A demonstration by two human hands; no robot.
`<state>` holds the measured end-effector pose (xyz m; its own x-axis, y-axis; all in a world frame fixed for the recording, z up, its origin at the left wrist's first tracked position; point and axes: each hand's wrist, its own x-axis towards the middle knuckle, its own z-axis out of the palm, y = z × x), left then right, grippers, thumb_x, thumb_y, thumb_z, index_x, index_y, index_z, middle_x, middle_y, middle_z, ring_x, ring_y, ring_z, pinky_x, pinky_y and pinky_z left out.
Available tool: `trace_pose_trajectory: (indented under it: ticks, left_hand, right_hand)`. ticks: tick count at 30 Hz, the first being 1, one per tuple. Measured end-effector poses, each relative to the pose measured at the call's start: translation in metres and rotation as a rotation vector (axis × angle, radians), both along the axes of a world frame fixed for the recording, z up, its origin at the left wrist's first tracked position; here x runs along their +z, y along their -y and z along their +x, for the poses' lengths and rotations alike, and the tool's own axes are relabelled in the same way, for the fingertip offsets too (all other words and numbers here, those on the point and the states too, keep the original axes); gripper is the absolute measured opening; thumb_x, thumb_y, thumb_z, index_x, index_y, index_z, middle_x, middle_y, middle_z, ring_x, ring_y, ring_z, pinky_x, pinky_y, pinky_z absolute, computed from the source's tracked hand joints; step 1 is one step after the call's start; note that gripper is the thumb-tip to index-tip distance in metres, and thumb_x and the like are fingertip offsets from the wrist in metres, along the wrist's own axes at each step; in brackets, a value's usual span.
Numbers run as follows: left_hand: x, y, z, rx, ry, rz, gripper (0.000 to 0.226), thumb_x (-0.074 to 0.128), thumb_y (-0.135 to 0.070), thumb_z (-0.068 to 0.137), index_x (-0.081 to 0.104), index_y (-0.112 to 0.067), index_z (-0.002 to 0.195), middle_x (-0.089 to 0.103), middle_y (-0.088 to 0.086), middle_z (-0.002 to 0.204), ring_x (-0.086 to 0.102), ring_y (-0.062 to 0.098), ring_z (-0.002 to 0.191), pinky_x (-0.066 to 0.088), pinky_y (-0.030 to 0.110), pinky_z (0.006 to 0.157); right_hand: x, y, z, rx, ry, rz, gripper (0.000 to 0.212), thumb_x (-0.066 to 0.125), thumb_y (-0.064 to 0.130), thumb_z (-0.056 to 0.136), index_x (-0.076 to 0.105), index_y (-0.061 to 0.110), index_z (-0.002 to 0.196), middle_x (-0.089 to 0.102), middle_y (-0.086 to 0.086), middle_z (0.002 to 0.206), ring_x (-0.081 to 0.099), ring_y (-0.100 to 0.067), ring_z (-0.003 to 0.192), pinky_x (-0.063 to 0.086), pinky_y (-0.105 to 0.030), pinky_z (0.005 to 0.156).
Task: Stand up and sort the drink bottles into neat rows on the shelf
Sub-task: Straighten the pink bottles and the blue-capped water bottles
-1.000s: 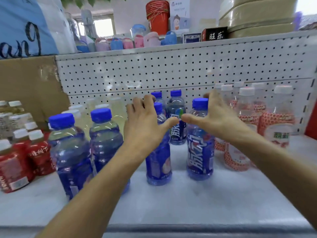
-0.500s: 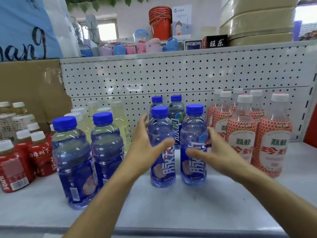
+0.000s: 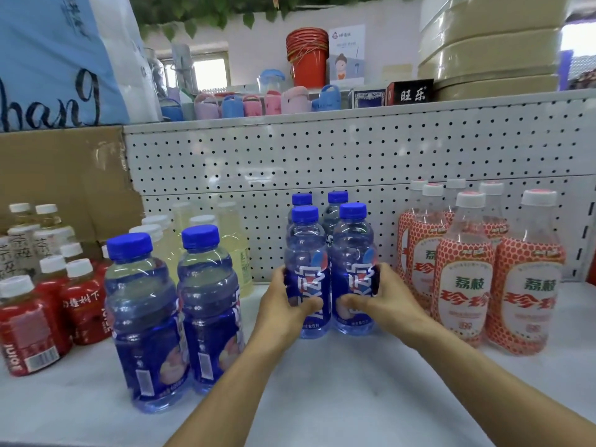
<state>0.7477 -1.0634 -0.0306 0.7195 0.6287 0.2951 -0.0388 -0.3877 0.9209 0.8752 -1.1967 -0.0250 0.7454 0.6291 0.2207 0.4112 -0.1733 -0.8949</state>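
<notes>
Two blue-capped bottles stand side by side at the middle of the white shelf (image 3: pixel 322 398). My left hand (image 3: pixel 283 304) grips the left blue bottle (image 3: pixel 306 250) around its label. My right hand (image 3: pixel 383 298) grips the right blue bottle (image 3: pixel 351 250) the same way. Two more blue-capped bottles (image 3: pixel 337 204) stand right behind them against the pegboard. Another pair of blue bottles (image 3: pixel 174 301) stands upright nearer to me on the left.
Red-and-white lychee bottles (image 3: pixel 522 285) stand in rows on the right. Red juice bottles (image 3: pixel 25 324) and pale tea bottles crowd the left, with pale yellow bottles (image 3: pixel 232 240) behind. A pegboard wall (image 3: pixel 322 156) backs the shelf.
My hands dropped from above the caps to the labels and closed round the two front middle bottles, which now stand closer to the rear pair.
</notes>
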Motion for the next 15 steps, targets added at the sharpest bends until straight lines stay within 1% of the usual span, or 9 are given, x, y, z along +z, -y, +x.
trace_pose_trajectory:
  ticks: [1,2,4,6,7,9,10,13,15]
  left_hand:
    - [0.0,-0.003,0.004,0.012,0.024,-0.015,0.049,0.076,-0.007,0.083,0.049,-0.033,0.115,0.065,-0.018,0.102,0.062,-0.008,0.084,0.049,0.009,0.061]
    - [0.0,-0.005,0.008,0.028,0.04,-0.028,0.047,0.076,-0.006,0.083,0.05,-0.034,0.111,0.065,-0.018,0.101,0.062,-0.008,0.084,0.05,0.011,0.065]
    - [-0.001,-0.008,0.016,0.049,0.052,-0.059,0.046,0.076,-0.005,0.083,0.052,-0.036,0.107,0.065,-0.016,0.102,0.06,-0.007,0.088,0.053,0.021,0.079]
    - [-0.003,-0.01,0.022,0.066,0.053,-0.077,0.046,0.075,-0.006,0.084,0.052,-0.033,0.114,0.064,-0.016,0.104,0.061,-0.002,0.092,0.053,0.032,0.091]
    - [-0.004,-0.01,0.024,0.075,0.052,-0.078,0.049,0.074,-0.007,0.085,0.052,-0.03,0.122,0.063,-0.016,0.104,0.061,0.001,0.094,0.053,0.034,0.094]
    - [-0.006,-0.012,0.027,0.093,0.049,-0.071,0.057,0.073,-0.009,0.087,0.048,-0.024,0.136,0.061,-0.013,0.107,0.059,0.005,0.097,0.051,0.034,0.096]
    - [-0.007,-0.012,0.028,0.101,0.046,-0.064,0.059,0.072,-0.01,0.088,0.046,-0.022,0.14,0.06,-0.01,0.11,0.058,0.006,0.098,0.051,0.033,0.096]
    - [-0.009,-0.014,0.031,0.111,0.041,-0.036,0.059,0.069,-0.01,0.091,0.044,-0.022,0.142,0.061,-0.008,0.116,0.056,0.001,0.095,0.049,0.03,0.093]
    - [-0.01,-0.015,0.032,0.11,0.034,-0.028,0.059,0.067,-0.009,0.092,0.043,-0.023,0.143,0.06,-0.009,0.115,0.057,0.004,0.099,0.049,0.031,0.094]
  right_hand:
    - [-0.002,-0.003,0.003,0.005,-0.003,0.022,0.056,0.084,0.013,0.07,0.051,0.024,0.115,0.069,0.006,0.104,0.067,-0.009,0.093,0.055,-0.029,0.082]
    - [-0.003,-0.005,0.006,0.006,-0.001,0.032,0.054,0.083,0.015,0.073,0.053,0.024,0.117,0.069,0.007,0.105,0.067,-0.008,0.094,0.054,-0.028,0.083]
    - [-0.007,-0.01,0.012,0.001,-0.002,0.05,0.053,0.081,0.018,0.076,0.054,0.024,0.122,0.069,0.009,0.106,0.066,-0.005,0.094,0.052,-0.021,0.078]
    - [-0.009,-0.015,0.016,-0.003,0.0,0.064,0.052,0.08,0.016,0.077,0.054,0.023,0.122,0.068,0.01,0.105,0.064,-0.002,0.093,0.049,-0.017,0.073]
    - [-0.009,-0.017,0.017,-0.007,0.005,0.063,0.053,0.08,0.016,0.077,0.054,0.023,0.122,0.067,0.01,0.105,0.064,-0.003,0.094,0.049,-0.017,0.072]
    - [-0.01,-0.021,0.02,-0.028,0.025,0.042,0.052,0.081,0.016,0.076,0.054,0.021,0.121,0.067,0.007,0.106,0.065,-0.009,0.097,0.049,-0.018,0.073]
    - [-0.01,-0.023,0.021,-0.043,0.037,0.031,0.052,0.081,0.017,0.076,0.054,0.02,0.12,0.067,0.007,0.105,0.066,-0.01,0.096,0.048,-0.017,0.072]
    - [-0.011,-0.027,0.022,-0.086,0.071,0.014,0.052,0.081,0.02,0.076,0.054,0.019,0.12,0.067,0.007,0.104,0.064,-0.006,0.092,0.045,-0.013,0.066]
    - [-0.011,-0.027,0.019,-0.085,0.076,0.0,0.053,0.08,0.019,0.078,0.051,0.019,0.122,0.065,0.008,0.105,0.061,-0.003,0.088,0.042,-0.009,0.063]
